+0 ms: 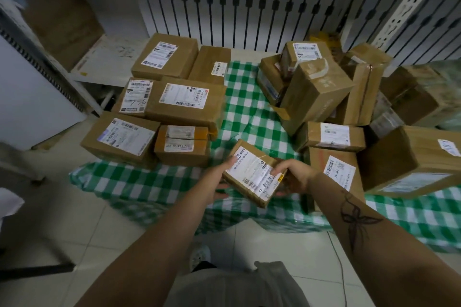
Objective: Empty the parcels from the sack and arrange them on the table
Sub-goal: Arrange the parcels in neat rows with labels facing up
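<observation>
A small flat cardboard parcel [252, 172] with a white label faces up between both hands, held above the near edge of the table. My left hand [219, 179] grips its left end and my right hand [296, 177] grips its right end. The table wears a green and white checked cloth [239, 112]. On its left side several brown parcels [184, 102] lie flat in neat rows, labels up. On the right several more parcels [316, 97] sit in a loose, tilted heap. No sack is clearly visible.
A white slatted panel [237, 15] stands behind the table. A perforated metal shelf post [409, 2] rises at the back right. A white cabinet [30, 87] is at the left. Pale tiled floor [82, 227] surrounds my feet, with a thin cable [341, 269] at the right.
</observation>
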